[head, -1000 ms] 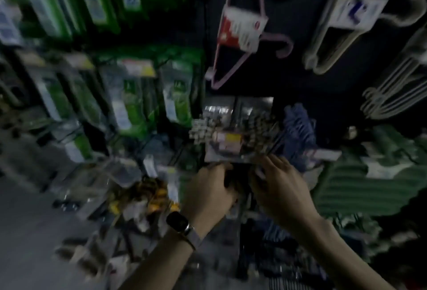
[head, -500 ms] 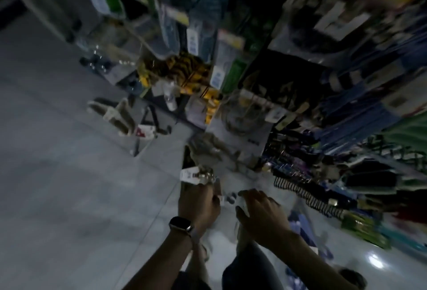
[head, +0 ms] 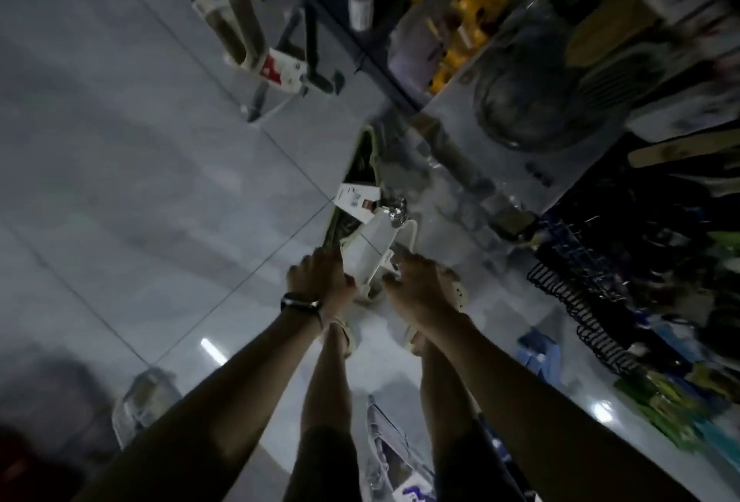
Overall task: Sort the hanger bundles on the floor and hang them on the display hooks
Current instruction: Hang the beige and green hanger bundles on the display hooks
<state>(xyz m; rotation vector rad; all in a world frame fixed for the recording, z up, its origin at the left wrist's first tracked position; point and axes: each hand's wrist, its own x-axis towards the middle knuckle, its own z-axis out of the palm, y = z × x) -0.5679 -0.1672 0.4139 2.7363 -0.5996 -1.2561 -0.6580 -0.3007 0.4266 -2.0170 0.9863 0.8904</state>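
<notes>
White hanger bundle (head: 370, 247) is in the middle of the frame, over the grey tiled floor (head: 120, 181). I cannot tell if it rests on the tiles. Both hands meet at its lower end. The left hand (head: 320, 281), with a dark watch (head: 300, 301) on the wrist, has its fingers curled around the left edge of the bundle. The right hand (head: 416, 289) touches the right edge, but the picture is blurred, so I cannot tell if its fingers grip or only rest there. A paper label (head: 358, 199) sits at the upper end of the bundle. A beige hanger bundle (head: 224, 21) with a red and white tag (head: 280, 71) lies on the floor in the upper left. Black hangers (head: 580, 301) stand in a row at the right of the frame.
</notes>
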